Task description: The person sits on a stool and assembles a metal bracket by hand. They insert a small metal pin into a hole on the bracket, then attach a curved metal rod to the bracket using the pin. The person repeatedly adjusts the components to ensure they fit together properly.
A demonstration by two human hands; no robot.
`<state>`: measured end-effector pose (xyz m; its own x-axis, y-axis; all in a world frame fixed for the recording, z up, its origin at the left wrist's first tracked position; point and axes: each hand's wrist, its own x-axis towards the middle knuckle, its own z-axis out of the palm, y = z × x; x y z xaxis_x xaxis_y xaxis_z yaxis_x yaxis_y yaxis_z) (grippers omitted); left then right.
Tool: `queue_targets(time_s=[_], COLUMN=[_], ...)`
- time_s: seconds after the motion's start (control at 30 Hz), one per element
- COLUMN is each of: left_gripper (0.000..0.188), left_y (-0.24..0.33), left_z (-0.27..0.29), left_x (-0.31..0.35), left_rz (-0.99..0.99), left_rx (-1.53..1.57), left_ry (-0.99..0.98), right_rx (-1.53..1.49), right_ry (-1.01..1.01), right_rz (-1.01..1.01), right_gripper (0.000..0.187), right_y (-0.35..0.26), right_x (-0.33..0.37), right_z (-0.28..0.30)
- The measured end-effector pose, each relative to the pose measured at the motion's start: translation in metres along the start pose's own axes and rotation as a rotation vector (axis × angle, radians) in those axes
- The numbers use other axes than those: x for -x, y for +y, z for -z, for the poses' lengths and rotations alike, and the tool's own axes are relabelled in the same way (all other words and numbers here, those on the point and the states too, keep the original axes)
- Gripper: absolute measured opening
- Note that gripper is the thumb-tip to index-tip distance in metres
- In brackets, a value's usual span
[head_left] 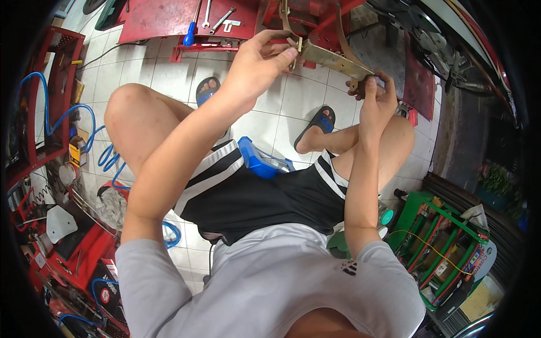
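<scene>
Presently, the flat metal bracket (331,59) is gripped at its ends by the left hand (264,63) and the right hand (376,97), right of the red bench (155,25); even support is advised.

On my feed I read the bracket (335,61) as dull, stained metal, the red platform (158,25) as scuffed painted metal, the screwdriver handle (189,34) as smooth plastic, the shorts (259,200) as matt cloth.
</scene>
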<state>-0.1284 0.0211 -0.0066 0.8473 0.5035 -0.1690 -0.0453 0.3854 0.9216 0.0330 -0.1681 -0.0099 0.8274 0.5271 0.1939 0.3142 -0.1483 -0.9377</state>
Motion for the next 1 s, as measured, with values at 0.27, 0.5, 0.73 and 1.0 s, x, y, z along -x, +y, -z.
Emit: queue_targets(time_s=[0.27, 0.5, 0.73, 1.0], left_gripper=[0.033, 0.022, 0.016, 0.016], left_y=[-0.008, -0.018, -0.017, -0.008], left_z=[0.001, 0.009, 0.014, 0.008], left_x=[0.001, -0.008, -0.02, -0.014], left_rz=[0.161, 0.26, 0.323, 0.339], left_rx=[0.515, 0.723, 0.876, 0.9], left_ry=[-0.005, -0.198, -0.334, -0.199], right_rx=[-0.004, 0.021, -0.003, -0.329], right_ry=[0.0, -0.012, -0.037, 0.421], right_rz=[0.009, -0.018, -0.022, -0.285], right_gripper=[0.033, 0.03, 0.034, 0.042], right_y=[0.0, -0.002, -0.001, 0.044], right_x=[0.001, 0.003, -0.002, -0.073], right_z=[-0.002, -0.002, 0.006, 0.042])
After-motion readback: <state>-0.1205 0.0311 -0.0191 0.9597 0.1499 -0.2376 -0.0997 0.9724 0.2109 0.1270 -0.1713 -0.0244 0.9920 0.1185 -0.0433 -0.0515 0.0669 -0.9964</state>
